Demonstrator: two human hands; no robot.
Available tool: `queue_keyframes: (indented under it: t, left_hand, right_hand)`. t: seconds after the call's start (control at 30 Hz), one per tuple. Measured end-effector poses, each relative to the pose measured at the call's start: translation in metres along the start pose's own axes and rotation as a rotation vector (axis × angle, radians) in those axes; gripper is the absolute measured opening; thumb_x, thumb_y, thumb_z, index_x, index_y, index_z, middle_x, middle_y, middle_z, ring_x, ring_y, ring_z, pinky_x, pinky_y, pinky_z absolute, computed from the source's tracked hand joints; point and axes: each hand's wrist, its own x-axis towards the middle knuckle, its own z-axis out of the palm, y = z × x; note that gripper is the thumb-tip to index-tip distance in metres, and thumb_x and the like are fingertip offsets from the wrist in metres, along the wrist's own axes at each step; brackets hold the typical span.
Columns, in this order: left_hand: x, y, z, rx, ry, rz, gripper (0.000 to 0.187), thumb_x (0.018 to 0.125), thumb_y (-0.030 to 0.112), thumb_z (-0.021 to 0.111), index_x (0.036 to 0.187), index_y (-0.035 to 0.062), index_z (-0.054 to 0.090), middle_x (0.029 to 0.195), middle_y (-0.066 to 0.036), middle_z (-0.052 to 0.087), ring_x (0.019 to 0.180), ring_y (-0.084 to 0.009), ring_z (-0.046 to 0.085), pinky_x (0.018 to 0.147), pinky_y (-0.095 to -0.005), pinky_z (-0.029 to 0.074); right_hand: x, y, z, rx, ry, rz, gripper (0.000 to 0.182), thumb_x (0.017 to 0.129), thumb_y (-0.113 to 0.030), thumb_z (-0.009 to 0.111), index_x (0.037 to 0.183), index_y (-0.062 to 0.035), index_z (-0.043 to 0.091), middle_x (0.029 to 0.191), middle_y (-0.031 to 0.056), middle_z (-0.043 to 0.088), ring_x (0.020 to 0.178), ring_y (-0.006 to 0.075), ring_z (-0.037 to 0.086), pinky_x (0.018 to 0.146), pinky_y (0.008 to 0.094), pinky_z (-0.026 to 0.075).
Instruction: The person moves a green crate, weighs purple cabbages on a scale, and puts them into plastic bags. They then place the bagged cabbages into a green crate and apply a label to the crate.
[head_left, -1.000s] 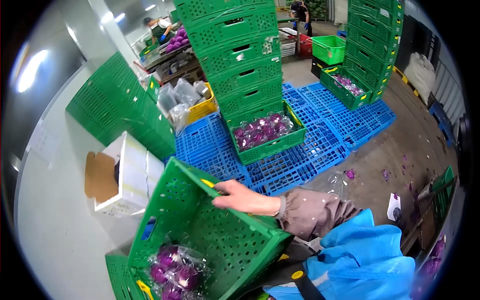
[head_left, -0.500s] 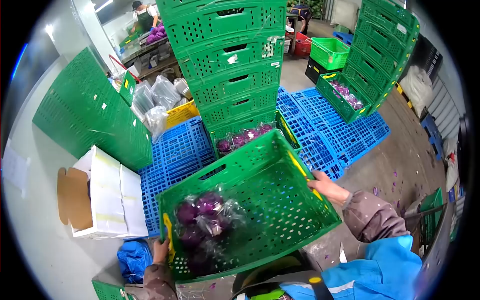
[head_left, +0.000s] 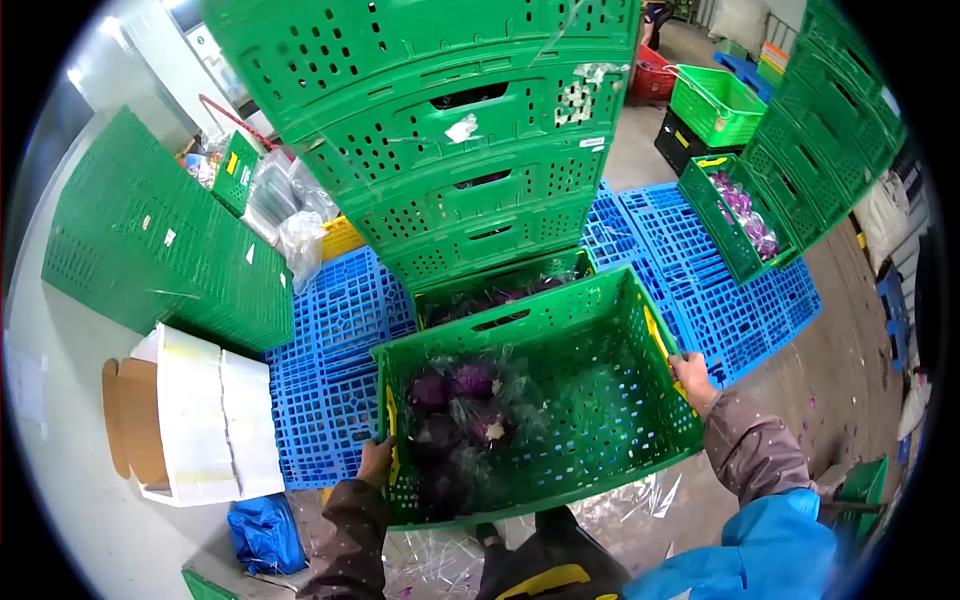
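Note:
My left hand [head_left: 376,462] grips the yellow-marked left end of a green plastic crate [head_left: 590,420]. At the crate's right end, my right hand [head_left: 694,380] is closed around the yellow-edged rim. Several purple cabbages [head_left: 472,380] in clear plastic film lie bunched in its left part, while bare perforated floor shows on the right. Just beyond the far wall of this crate is another green crate [head_left: 588,264] at the foot of a tall stack, with wrapped purple heads [head_left: 500,297] partly hidden in it.
The tall green crate stack [head_left: 470,140] rises in front of me. Blue pallets [head_left: 335,320] lie on the floor. At left are nested green crates [head_left: 170,240] and a white box [head_left: 210,415]. To the right, a crate of purple heads [head_left: 745,215] stands beside more stacked crates.
The held crate has moved forward and to the right, closer to the stack, and is less slanted. Both hands still grip it. My view has shifted closer to the stack.

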Motion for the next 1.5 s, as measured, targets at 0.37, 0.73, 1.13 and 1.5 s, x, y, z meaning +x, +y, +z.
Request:
queue_keyframes:
  t: [0.37, 0.73, 1.13, 1.5]
  left_hand:
    - [0.180, 0.072, 0.089, 0.181, 0.078, 0.293, 0.023, 0.077, 0.014, 0.057, 0.088, -0.0058, 0.053, 0.075, -0.016, 0.059, 0.063, -0.0240, 0.059, 0.056, -0.0327, 0.045]
    - [0.169, 0.089, 0.107, 0.646, 0.459, 0.569, 0.019, 0.082, 0.010, 0.048, 0.095, -0.0015, 0.038, 0.082, -0.027, 0.053, 0.073, -0.0457, 0.051, 0.060, -0.0477, 0.040]
    - [-0.020, -0.160, 0.067, 0.043, 0.036, 0.412, 0.041, 0.087, 0.022, 0.049, 0.124, 0.0083, 0.036, 0.097, -0.018, 0.056, 0.086, -0.0250, 0.055, 0.072, -0.0360, 0.044]
    - [-0.385, -0.486, 0.031, -0.542, 0.135, -0.535, 0.026, 0.086, 0.026, 0.048, 0.102, 0.0052, 0.049, 0.083, -0.006, 0.058, 0.064, -0.0129, 0.057, 0.050, -0.0260, 0.044]
  right_hand:
    - [0.233, -0.004, 0.070, -0.287, 0.161, -0.274, 0.030, 0.079, -0.027, 0.052, 0.095, -0.0016, 0.058, 0.070, 0.0169, 0.060, 0.068, 0.0320, 0.060, 0.061, 0.0402, 0.044]
    - [0.212, -0.011, 0.092, -0.713, 0.323, -0.375, 0.020, 0.087, -0.024, 0.043, 0.092, -0.0042, 0.042, 0.079, 0.0219, 0.056, 0.071, 0.0406, 0.054, 0.060, 0.0474, 0.040]
    - [0.090, 0.042, 0.082, -1.090, 0.271, -0.673, 0.058, 0.076, -0.021, 0.060, 0.125, -0.0053, 0.034, 0.130, 0.0154, 0.033, 0.116, 0.0347, 0.035, 0.087, 0.0455, 0.036]
    - [-0.195, 0.102, 0.188, -0.930, -0.734, -0.679, 0.035, 0.074, -0.023, 0.060, 0.097, 0.0020, 0.054, 0.091, 0.0209, 0.058, 0.085, 0.0356, 0.055, 0.073, 0.0410, 0.044]
